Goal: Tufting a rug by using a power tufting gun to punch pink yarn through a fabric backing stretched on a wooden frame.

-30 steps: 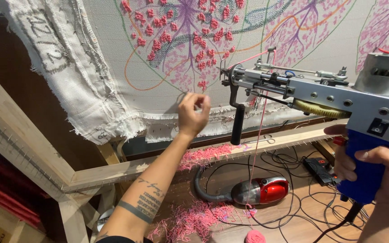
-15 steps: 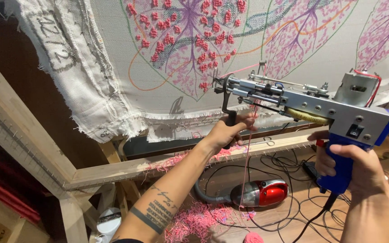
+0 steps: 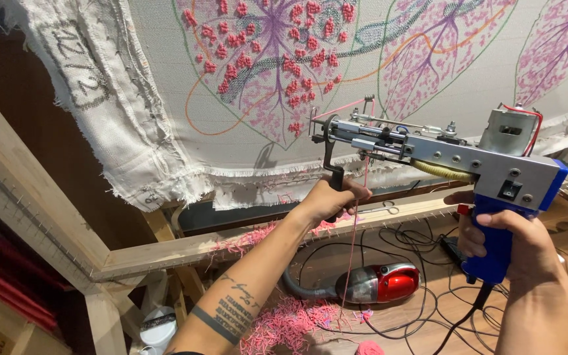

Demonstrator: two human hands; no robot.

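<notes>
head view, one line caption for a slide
Two hands hold a tufting gun up to a leaf-patterned cloth.

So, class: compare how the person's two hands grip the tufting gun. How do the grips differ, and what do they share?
The left hand wraps the thin black front handle; the right hand wraps the thick blue rear grip. The left hand sits near the needle end, close to the cloth; the right hand is farther back, under the grey body. Both are closed on the tufting gun.

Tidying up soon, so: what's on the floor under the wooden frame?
A red handheld vacuum with its hose, black cables, and pink yarn scraps. The left hand and forearm cover part of the floor, so anything there can't be seen.
</notes>
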